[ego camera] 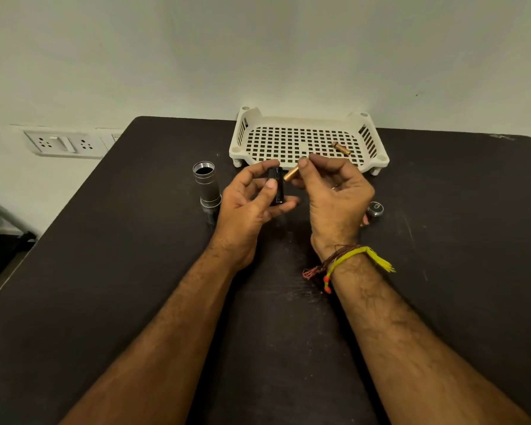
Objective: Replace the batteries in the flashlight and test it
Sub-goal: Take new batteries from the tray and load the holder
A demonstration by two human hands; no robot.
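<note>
- Between my hands, I'm pinching a battery [291,173] in my right hand [334,194], feeding the black holder [277,185] gripped by my left hand [246,207].
- Left of them, the flashlight body [207,187] is standing open; reassembly and testing remain.

A matt black table [105,271], scuffed with pale scratches, carries a grey metal flashlight body [207,191] with a bright threaded rim and knurled barrel. At its 3 o'clock, the left hand [252,204] grips a glossy black plastic holder [277,187]; the right hand [334,191] pinches a shiny copper-toned battery [291,173]. A second battery [341,148] lies in a smooth off-white plastic tray [307,119] at 12 o'clock. A polished metal cap [375,208] gleams at 3 o'clock. Woven threads [347,259] circle the right wrist.
</note>
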